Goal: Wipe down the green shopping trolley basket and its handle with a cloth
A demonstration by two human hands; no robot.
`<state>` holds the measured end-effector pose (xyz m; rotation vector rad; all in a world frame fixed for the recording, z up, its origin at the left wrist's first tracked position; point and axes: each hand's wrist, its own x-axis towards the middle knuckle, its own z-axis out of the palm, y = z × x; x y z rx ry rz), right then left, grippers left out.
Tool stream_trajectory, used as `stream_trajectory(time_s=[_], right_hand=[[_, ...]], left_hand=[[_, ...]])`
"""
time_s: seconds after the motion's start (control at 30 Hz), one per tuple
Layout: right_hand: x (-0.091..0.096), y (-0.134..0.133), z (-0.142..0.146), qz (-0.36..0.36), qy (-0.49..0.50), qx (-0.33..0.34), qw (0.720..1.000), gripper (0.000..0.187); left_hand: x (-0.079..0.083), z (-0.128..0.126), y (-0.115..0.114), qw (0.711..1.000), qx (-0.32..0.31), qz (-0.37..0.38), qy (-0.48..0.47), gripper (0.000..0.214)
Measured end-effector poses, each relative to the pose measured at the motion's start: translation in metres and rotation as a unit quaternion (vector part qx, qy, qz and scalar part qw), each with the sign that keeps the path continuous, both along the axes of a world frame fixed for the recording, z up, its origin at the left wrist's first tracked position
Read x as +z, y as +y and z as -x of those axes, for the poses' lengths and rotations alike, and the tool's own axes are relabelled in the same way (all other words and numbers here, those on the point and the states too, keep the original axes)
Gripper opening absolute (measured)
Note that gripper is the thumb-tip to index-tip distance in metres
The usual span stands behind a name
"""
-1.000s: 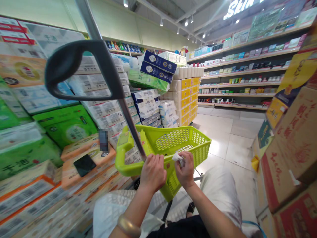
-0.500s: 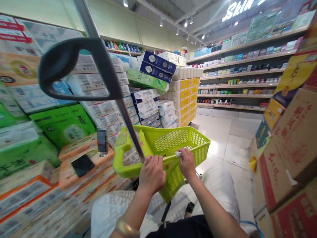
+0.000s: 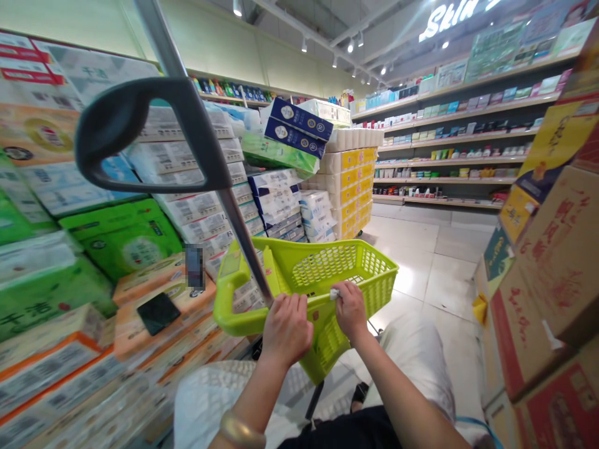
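Observation:
A lime-green shopping basket on a wheeled frame stands in front of my knees, its inside showing bare mesh. My left hand is closed over the near rim, close to the grey metal pole, fingers curled round the edge. Farther right along that rim, my right hand pinches a small crumpled white wipe and presses it to the rim. Whether it is paper or cloth I cannot tell. A dark grey loop handle tops the pole at upper left.
Stacked tissue packs rise on the left, with a dark phone-like slab lying on an orange pack. Cardboard cartons line the right side. Shelves of small goods stand beyond the tiled floor.
My right hand has slid slightly left along the rim with the white wipe. My left hand keeps its hold, and the basket has stayed in place.

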<state>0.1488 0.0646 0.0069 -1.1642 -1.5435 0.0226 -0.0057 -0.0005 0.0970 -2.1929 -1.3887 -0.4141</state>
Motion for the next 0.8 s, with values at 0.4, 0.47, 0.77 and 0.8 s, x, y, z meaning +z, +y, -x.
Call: stream_trajectory(time_s=[0.4, 0.47, 0.77, 0.8], right_hand=[[0.015, -0.013, 0.025, -0.001, -0.032, 0.068, 0.997, 0.028], [0.007, -0.005, 0.01, 0.008, -0.026, 0.026, 0.999, 0.027], [0.017, -0.022, 0.039, 0.015, -0.024, 0.057, 0.998, 0.031], [0.018, -0.024, 0.041, 0.012, -0.026, 0.068, 0.997, 0.033]], left_hand=[[0.003, 0.002, 0.0, 1.0, 0.002, 0.002, 0.012, 0.032], [0.003, 0.001, 0.0, 1.0, 0.002, -0.004, 0.014, 0.034], [0.003, 0.0, 0.001, 1.0, 0.0, -0.005, 0.007, 0.03], [0.003, 0.001, 0.001, 1.0, 0.0, -0.004, 0.007, 0.03]])
